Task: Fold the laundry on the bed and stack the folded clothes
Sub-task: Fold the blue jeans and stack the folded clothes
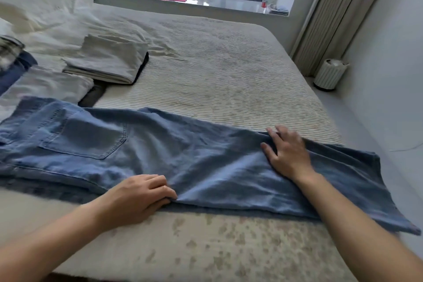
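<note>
- At the far left of the bed we see unsorted laundry: a plaid piece, a dark blue garment and a white garment just behind the waistband of the jeans.
- A little further in sits our folded stack, pale grey cloth on top with something dark under it, well apart from the jeans.
- The jeans lie flat across the near edge of the bed, waist to the left with a back pocket facing up, legs running right, one leg laid on the other.
- Our left hand rests on the near edge of the jeans around the thigh; its fingers are curled loosely and seem to pinch the top layer of denim against the bed, though we cannot tell how firm the hold is.
- Our right hand lies palm down on the lower legs, fingers spread and flat, pressing the cloth and gripping nothing.
- We judge the step in hand to be smoothing and squaring the lengthwise fold.
- The hem end hangs slightly past the bed's right corner.
- The next move, we think, calls for taking the hems in the right hand and carrying them left over the waistband, while the left hand pins the middle so the layers do not slide.
</note>
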